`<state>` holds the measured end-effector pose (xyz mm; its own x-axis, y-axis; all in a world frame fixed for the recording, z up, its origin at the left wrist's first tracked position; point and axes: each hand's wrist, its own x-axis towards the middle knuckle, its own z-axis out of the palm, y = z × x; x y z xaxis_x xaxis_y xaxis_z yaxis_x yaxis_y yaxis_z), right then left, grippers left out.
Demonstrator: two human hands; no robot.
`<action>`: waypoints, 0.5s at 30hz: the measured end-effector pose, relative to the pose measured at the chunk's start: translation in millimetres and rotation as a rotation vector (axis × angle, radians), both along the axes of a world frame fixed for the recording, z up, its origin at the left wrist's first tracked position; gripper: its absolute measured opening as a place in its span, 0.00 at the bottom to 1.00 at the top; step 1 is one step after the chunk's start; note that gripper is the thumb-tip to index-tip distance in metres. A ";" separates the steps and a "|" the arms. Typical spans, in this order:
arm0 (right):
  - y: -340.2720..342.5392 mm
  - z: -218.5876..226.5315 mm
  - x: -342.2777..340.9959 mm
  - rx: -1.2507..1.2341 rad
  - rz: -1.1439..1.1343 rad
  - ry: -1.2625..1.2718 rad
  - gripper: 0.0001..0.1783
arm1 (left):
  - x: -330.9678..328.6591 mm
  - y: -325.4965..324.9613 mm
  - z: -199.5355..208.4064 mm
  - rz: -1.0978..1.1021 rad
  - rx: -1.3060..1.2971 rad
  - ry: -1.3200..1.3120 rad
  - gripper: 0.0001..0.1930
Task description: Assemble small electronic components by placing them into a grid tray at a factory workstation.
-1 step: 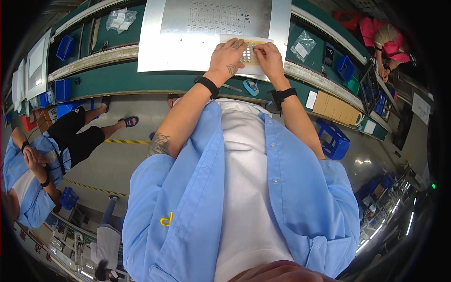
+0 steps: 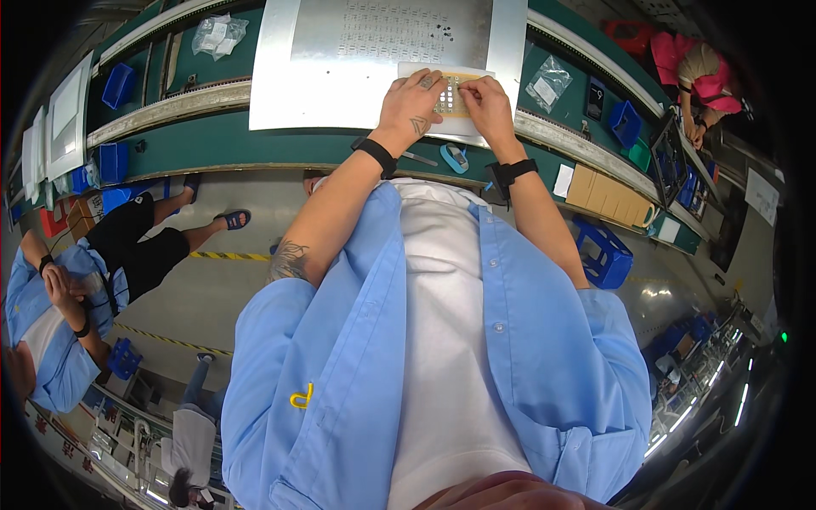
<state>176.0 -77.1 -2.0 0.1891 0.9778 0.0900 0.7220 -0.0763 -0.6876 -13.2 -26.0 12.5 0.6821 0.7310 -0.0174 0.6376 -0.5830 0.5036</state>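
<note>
Work looks unfinished, pale squares point(image 2: 450, 99) dotting a yellow-edged sheet point(image 2: 461, 109) on the metal plate point(image 2: 285, 102); left hand point(image 2: 412, 102) covers its left side, grip unclear; right hand point(image 2: 489, 104) has fingers pinched narrow, whether holding anything I can't tell

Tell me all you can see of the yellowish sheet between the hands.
The yellowish sheet looks thin and flat, with rows of small pale squares. It lies on a larger white piece. The left hand hides its left side; the right hand has fingertips at its right side, contact unclear. Its material is unclear.
</note>
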 end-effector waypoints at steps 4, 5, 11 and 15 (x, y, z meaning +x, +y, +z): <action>1.7 4.0 -0.6 -0.066 0.012 0.037 0.08 | -1.0 0.5 -1.1 0.007 0.001 -0.004 0.33; 1.1 3.9 -0.5 -0.064 0.023 0.023 0.08 | -0.9 0.6 -1.3 0.007 0.000 -0.004 0.33; 0.8 6.1 1.2 0.015 0.100 -0.064 0.07 | -0.2 0.1 -2.7 0.005 -0.001 -0.015 0.34; 6.1 9.9 1.1 0.066 0.179 -0.215 0.05 | -0.5 0.6 -3.6 0.010 0.006 -0.015 0.35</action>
<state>177.1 -71.0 7.9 -0.0164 0.9846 0.1741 0.8495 0.1055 -0.5169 -13.7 -25.4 9.0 0.6751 0.7377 -0.0026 0.6357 -0.5799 0.5095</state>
